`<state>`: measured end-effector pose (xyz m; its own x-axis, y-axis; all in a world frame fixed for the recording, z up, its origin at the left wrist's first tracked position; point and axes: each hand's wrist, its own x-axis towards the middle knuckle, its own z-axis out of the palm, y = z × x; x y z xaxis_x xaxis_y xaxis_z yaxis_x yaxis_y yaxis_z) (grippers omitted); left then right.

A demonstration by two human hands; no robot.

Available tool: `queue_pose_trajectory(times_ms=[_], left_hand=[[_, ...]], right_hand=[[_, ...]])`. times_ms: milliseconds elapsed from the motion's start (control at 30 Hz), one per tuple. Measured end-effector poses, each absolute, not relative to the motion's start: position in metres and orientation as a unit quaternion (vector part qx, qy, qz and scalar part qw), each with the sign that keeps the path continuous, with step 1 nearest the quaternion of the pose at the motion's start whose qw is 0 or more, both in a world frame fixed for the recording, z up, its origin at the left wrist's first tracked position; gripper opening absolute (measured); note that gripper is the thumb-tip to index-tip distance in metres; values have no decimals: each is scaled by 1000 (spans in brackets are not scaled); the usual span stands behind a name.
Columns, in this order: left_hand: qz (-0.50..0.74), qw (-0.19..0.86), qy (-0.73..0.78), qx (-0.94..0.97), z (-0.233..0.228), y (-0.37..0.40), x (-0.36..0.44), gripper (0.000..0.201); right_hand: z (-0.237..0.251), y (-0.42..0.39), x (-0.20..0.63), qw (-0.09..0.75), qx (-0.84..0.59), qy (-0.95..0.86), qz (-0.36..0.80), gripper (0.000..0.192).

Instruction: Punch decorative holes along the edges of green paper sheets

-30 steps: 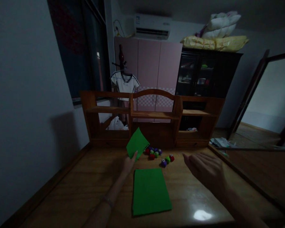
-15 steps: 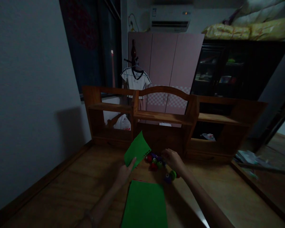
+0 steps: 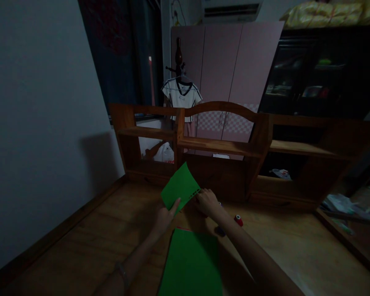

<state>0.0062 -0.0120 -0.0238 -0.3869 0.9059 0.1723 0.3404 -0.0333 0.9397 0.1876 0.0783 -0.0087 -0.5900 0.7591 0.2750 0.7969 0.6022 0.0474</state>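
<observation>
A small green sheet [image 3: 179, 186] is tilted up in my left hand [image 3: 167, 217], the thumb pressed on its front. Dark spots, which look like holes, run along its lower right edge. At that edge my right hand [image 3: 208, 202] has its fingers curled closed; what they grip is hidden. Below, a larger green sheet [image 3: 193, 263] lies flat, with a thin red edge showing at its top. Beside my right forearm lie a small red piece with a white round spot [image 3: 238, 220] and a dark piece [image 3: 220, 231]. My right hand mostly covers other small pieces behind it.
The wooden tabletop [image 3: 111, 238] has a wooden shelf unit [image 3: 218, 144] along its back. A pale wall [image 3: 43, 123] stands at the left. Plastic bags [image 3: 342, 205] lie beyond the right edge. Behind are a pink wardrobe [image 3: 220, 65] and a hanging shirt [image 3: 181, 96].
My right hand has moved left from above the small coloured pieces to the edge of the held green sheet. My left hand still holds the sheet. The view has tilted down slightly.
</observation>
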Motion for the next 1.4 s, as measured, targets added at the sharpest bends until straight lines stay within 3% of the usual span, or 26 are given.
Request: queue_pose_trajectory(times_ms=[267,433,533,633,800,967,1200,1400], left_hand=[[525,223,647,505,-37,0,-1,50],[578,256,593,499,-37,-5,0,49],[580,283,593,482,-35,-7,1,50],[575,288,584,496,-34,-7,3,50],[587,339,521,518,-35,-10,14,44],[566,424,504,496,-34,-19,23,43],[585,436,509,457,-19,-21,25,44],[569,440,467,514,0,-23,58,43]], right_hand=[[-16,70,163,155,-523,-834,-84,19],[12,52,179,226,-536,-811,-64,33],[23,26,206,398,-465,-777,147,32],[14,-5,235,433,-396,-699,408,41],[-12,-32,261,526,-385,-551,521,46],[-6,-35,261,548,-366,-521,543,46],[0,-49,256,528,-332,-565,540,35],[2,-49,252,516,-329,-549,569,48]])
